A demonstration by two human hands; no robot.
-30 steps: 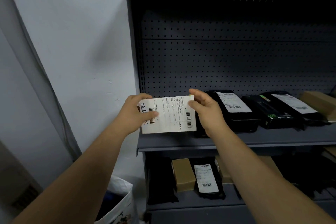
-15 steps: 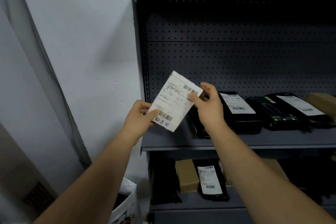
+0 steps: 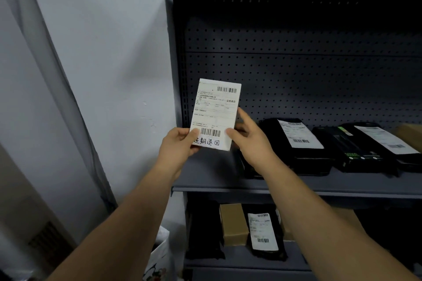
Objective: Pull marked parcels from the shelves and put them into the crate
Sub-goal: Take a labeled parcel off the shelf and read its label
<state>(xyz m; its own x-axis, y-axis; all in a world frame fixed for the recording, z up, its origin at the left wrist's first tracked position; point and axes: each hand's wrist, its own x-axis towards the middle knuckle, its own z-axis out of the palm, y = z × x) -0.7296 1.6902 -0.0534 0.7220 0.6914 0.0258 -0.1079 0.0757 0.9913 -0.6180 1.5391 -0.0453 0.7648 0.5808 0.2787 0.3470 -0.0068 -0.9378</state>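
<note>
A flat white parcel (image 3: pixel 215 113) with a printed label, barcodes and black handwritten characters along its bottom stands upright in front of the left end of the grey shelf unit. My left hand (image 3: pixel 177 147) pinches its lower left corner, thumb on the front. My right hand (image 3: pixel 250 138) holds its lower right edge, thumb on the front and fingers behind. No crate is in view.
Black labelled parcels (image 3: pixel 296 141) and a black box (image 3: pixel 349 149) lie on the middle shelf (image 3: pixel 342 183), a brown box (image 3: pixel 411 131) at far right. The lower shelf holds a brown box (image 3: pixel 233 223) and black bags (image 3: pixel 263 231). A white bag (image 3: pixel 161 260) stands below left by the wall.
The white parcel has been turned from lying sideways to standing upright and lifted higher. Both hands shifted to its bottom corners, and the handwritten marking now faces me.
</note>
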